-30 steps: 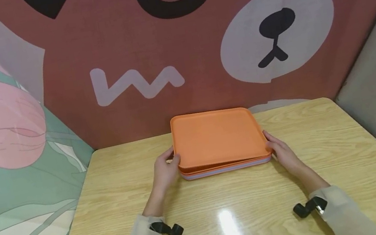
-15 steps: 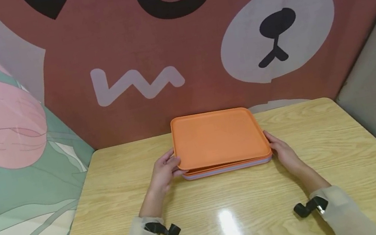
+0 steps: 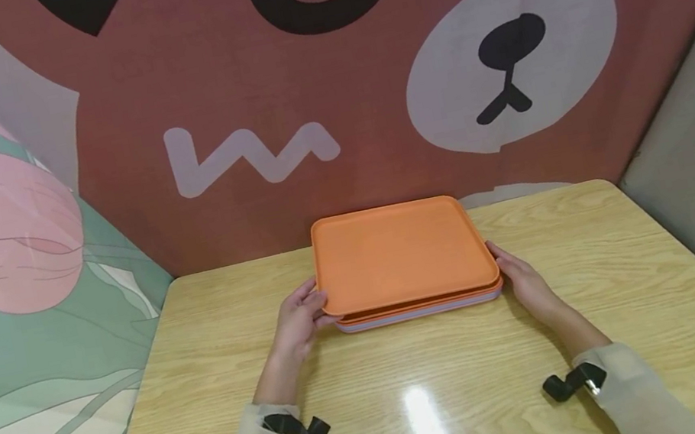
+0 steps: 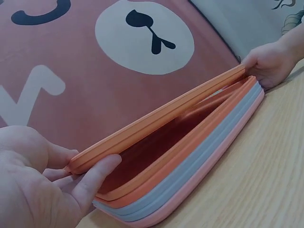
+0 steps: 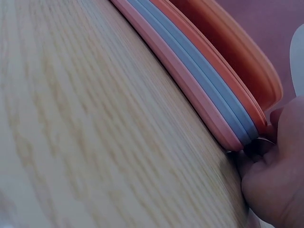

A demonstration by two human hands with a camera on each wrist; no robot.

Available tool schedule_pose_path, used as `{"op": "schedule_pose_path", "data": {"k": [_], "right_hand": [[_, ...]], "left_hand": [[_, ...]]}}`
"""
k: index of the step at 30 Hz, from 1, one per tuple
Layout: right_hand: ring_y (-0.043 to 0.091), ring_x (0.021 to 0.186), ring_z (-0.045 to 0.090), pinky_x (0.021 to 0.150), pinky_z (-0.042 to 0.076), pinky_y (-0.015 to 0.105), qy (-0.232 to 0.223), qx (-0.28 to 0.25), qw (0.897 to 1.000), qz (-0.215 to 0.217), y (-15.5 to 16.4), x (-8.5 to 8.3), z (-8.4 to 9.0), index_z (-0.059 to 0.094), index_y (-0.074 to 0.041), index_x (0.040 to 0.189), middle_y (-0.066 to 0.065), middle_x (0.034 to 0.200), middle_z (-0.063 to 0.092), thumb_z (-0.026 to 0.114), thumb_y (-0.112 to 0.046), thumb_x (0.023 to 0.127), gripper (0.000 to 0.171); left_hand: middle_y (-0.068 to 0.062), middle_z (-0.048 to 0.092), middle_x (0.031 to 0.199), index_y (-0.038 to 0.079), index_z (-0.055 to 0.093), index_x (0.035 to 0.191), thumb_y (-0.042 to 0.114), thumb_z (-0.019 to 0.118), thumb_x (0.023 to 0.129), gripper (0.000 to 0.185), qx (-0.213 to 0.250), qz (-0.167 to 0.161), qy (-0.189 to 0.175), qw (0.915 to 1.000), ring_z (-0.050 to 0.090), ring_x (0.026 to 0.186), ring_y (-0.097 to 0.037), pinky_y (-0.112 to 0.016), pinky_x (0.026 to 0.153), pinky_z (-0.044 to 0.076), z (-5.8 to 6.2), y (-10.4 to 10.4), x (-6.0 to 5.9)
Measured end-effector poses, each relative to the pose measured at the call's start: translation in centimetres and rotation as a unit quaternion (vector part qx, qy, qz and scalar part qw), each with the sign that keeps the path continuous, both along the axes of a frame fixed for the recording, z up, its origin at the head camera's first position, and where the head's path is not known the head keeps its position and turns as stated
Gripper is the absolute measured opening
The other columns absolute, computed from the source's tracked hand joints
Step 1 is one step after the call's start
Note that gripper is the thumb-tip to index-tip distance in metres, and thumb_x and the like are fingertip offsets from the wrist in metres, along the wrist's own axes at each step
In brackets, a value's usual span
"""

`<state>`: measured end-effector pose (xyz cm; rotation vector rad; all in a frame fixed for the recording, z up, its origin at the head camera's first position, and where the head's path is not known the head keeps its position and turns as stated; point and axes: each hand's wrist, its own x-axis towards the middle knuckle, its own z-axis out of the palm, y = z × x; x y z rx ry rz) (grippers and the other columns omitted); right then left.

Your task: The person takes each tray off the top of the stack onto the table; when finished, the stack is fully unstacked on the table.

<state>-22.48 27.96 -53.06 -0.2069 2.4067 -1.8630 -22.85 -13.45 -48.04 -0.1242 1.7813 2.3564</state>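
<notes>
Left hand (image 3: 294, 327) pinched tilted orange tray (image 3: 403, 254), right hand (image 3: 529, 287) gripped opposite edge; I saw stacked trays (image 3: 423, 310) beneath.

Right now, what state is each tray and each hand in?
Top orange tray: raised along its near edge, a gap beneath
Lower trays: stacked flat on the table
Left hand: pinching the top tray's left edge
Right hand: touching the trays' right side

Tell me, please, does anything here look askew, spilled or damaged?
Only the top orange tray looks askew: the left hand holds its left end raised, leaving a wedge-shaped gap above the trays beneath. I see no spill or damage.
</notes>
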Motion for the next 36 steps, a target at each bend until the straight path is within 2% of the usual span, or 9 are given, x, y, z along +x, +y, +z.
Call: {"op": "schedule_pose_path", "data": {"k": [3, 7, 14, 16, 19, 23, 30, 33, 36], "right_hand": [[0.033, 0.155, 0.005, 0.124, 0.006, 0.053, -0.006, -0.004, 1.0, -0.004, -0.1, 0.0, 0.1, 0.016, -0.005, 0.162, 0.012, 0.169, 0.011, 0.029, -0.029, 0.113, 0.056], [0.032, 0.155, 0.006, 0.124, 0.007, 0.053, -0.01, -0.008, 1.0, -0.009, -0.3, 0.1, 0.2, 0.017, -0.006, 0.163, 0.012, 0.169, 0.013, 0.033, -0.027, 0.113, 0.056], [0.034, 0.155, 0.006, 0.124, 0.007, 0.052, -0.005, -0.015, 1.0, -0.011, -0.3, 0.3, 0.2, 0.018, -0.002, 0.161, 0.015, 0.168, 0.012, 0.035, -0.019, 0.112, 0.055], [0.034, 0.155, 0.005, 0.125, 0.008, 0.048, -0.004, -0.015, 1.0, -0.011, -0.3, 0.3, 0.2, 0.018, -0.002, 0.161, 0.016, 0.169, 0.012, 0.035, -0.019, 0.112, 0.055], [0.034, 0.155, 0.005, 0.123, 0.014, 0.024, 0.0, -0.013, 1.0, -0.01, -0.3, 0.3, 0.3, 0.018, -0.002, 0.161, 0.015, 0.169, 0.012, 0.034, -0.019, 0.112, 0.054], [0.035, 0.154, 0.005, 0.103, 0.02, -0.001, 0.007, -0.016, 1.0, -0.004, -0.3, 0.2, 0.2, 0.018, 0.0, 0.161, 0.016, 0.168, 0.011, 0.034, -0.017, 0.112, 0.054], [0.035, 0.154, 0.005, 0.102, 0.021, -0.001, 0.009, -0.022, 1.0, -0.002, -0.4, 0.2, 0.1, 0.017, 0.0, 0.161, 0.017, 0.169, 0.011, 0.034, -0.018, 0.112, 0.054], [0.035, 0.155, 0.005, 0.105, 0.02, 0.0, 0.008, -0.022, 1.0, -0.001, -0.3, 0.3, 0.1, 0.017, -0.001, 0.161, 0.016, 0.169, 0.011, 0.033, -0.018, 0.113, 0.054], [0.036, 0.154, 0.004, 0.105, 0.02, 0.0, 0.008, -0.021, 1.0, 0.0, -0.3, 0.2, 0.0, 0.017, -0.001, 0.162, 0.017, 0.169, 0.01, 0.033, -0.018, 0.113, 0.054]], "left_hand": [[-0.01, 0.069, 0.111, -0.007, 0.036, 0.153, -0.004, 0.049, 0.104, 0.051, 0.002, -0.005, 0.0, 1.0, 0.073, 0.083, -0.015, -0.028, 0.069, 0.061, 0.3, -0.4, 0.1], [-0.013, 0.068, 0.117, -0.007, 0.035, 0.154, -0.002, 0.047, 0.105, 0.05, -0.001, -0.014, 0.003, 0.9999, 0.073, 0.086, -0.015, -0.03, 0.074, 0.061, 0.7, -1.1, 0.4], [-0.004, 0.071, 0.11, -0.008, 0.032, 0.155, 0.001, 0.046, 0.107, 0.051, 0.005, -0.034, 0.007, 0.9994, 0.074, 0.091, -0.015, -0.031, 0.077, 0.061, 1.0, -3.6, 1.1], [-0.002, 0.071, 0.112, -0.007, 0.031, 0.155, 0.002, 0.046, 0.107, 0.052, 0.005, -0.039, 0.009, 0.9992, 0.074, 0.093, -0.015, -0.031, 0.079, 0.061, 1.2, -4.5, 1.4], [-0.001, 0.071, 0.115, -0.007, 0.028, 0.157, 0.003, 0.046, 0.108, 0.053, 0.006, -0.047, 0.016, 0.9987, 0.074, 0.096, -0.015, -0.031, 0.082, 0.061, 1.5, -5.8, 2.0], [0.0, 0.072, 0.113, -0.007, 0.023, 0.158, 0.003, 0.044, 0.108, 0.054, 0.016, -0.047, 0.02, 0.9986, 0.074, 0.097, -0.015, -0.031, 0.082, 0.06, 2.0, -7.6, 2.7], [0.003, 0.074, 0.107, -0.008, 0.021, 0.158, 0.005, 0.043, 0.109, 0.055, 0.017, -0.019, 0.019, 0.9995, 0.073, 0.094, -0.012, -0.028, 0.078, 0.061, 2.5, -11.2, 3.6], [0.001, 0.074, 0.106, -0.001, 0.036, 0.152, 0.005, 0.045, 0.109, 0.045, 0.026, -0.007, 0.02, 0.9994, 0.074, 0.093, -0.013, -0.029, 0.078, 0.061, 2.6, -12.9, 4.0], [-0.001, 0.074, 0.106, 0.012, 0.055, 0.137, 0.006, 0.047, 0.108, 0.031, 0.031, -0.003, 0.025, 0.9992, 0.073, 0.092, -0.013, -0.029, 0.077, 0.061, 2.7, -14.4, 4.3]]}}
